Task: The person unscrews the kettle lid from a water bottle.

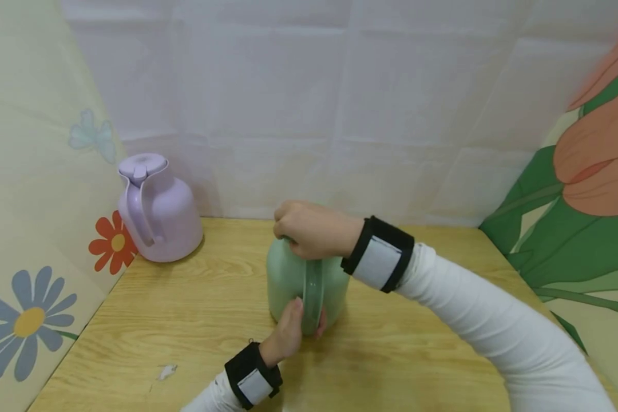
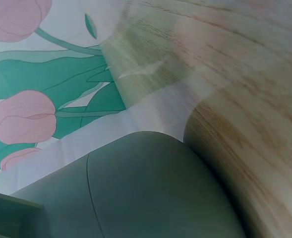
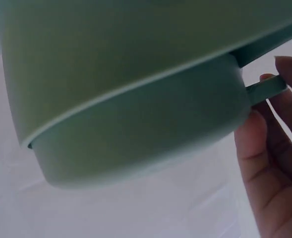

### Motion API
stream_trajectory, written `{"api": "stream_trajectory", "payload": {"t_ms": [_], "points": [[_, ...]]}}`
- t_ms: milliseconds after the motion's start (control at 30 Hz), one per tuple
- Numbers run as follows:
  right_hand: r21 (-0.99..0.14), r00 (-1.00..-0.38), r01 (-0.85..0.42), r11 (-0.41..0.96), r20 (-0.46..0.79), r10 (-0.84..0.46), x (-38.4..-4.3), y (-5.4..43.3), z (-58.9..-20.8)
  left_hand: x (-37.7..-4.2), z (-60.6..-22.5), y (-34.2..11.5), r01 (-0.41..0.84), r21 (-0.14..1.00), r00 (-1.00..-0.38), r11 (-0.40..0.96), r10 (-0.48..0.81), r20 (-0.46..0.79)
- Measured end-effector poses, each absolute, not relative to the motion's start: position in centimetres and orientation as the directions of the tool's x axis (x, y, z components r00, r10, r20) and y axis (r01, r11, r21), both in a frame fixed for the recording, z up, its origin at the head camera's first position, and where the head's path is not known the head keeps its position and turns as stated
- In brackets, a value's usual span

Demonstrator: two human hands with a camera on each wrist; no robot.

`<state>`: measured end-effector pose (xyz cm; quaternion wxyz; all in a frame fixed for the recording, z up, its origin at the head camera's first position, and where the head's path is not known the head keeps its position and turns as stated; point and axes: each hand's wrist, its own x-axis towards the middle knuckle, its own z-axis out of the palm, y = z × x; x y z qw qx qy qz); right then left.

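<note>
A green thermos jug (image 1: 280,280) stands on the wooden table, its handle (image 1: 314,292) facing me. My left hand (image 1: 287,332) grips the lower part of that handle, thumb on one side and fingertips showing on the other. Over the top of the jug is my right hand (image 1: 314,229), which hides most of the lid in the head view. Seen from the right wrist, the lid (image 3: 146,129) sits within the rim, and the right fingers (image 3: 251,136) pinch its small tab (image 3: 267,90). The left wrist view has the jug's smooth body (image 2: 155,183), without the hand.
A lilac thermos jug (image 1: 172,212) stands at the back left of the wooden table (image 1: 226,286). Behind it hangs a white cloth (image 1: 288,103). Flower-printed cloths flank both sides. A small pale scuff (image 1: 167,372) marks the table at front left.
</note>
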<state>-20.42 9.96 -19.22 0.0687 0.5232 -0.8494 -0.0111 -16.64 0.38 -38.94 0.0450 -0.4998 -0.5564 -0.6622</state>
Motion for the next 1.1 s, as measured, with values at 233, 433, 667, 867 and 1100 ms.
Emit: {"api": "stream_trajectory", "payload": {"t_ms": [233,433,667,867,1100], "points": [[0.207,-0.474,-0.856,0.474,0.051,-0.879,-19.6,9.9,-19.4,-16.5,-38.8,0.3,0.614,0.697,-0.502,-0.371,0.498,0.707],[0.281,-0.458,-0.843,0.459,0.071,-0.886,-19.2,10.1,-19.6,-16.8,-39.4,0.4,0.627,0.687,-0.506,-0.368,0.479,0.717],[0.346,-0.391,-0.845,0.409,0.122,-0.912,-18.9,11.1,-19.9,-17.0,-39.7,0.4,0.61,0.701,-0.523,-0.369,0.476,0.707],[0.34,-0.356,-0.853,0.395,0.174,-0.918,-18.9,12.2,-20.5,-16.8,-39.3,0.3,0.59,0.723,-0.544,-0.36,0.484,0.685],[0.355,-0.3,-0.861,0.364,0.223,-0.927,-18.7,13.3,-20.8,-16.8,-39.1,0.3,0.604,0.705,-0.528,-0.371,0.476,0.703]]}}
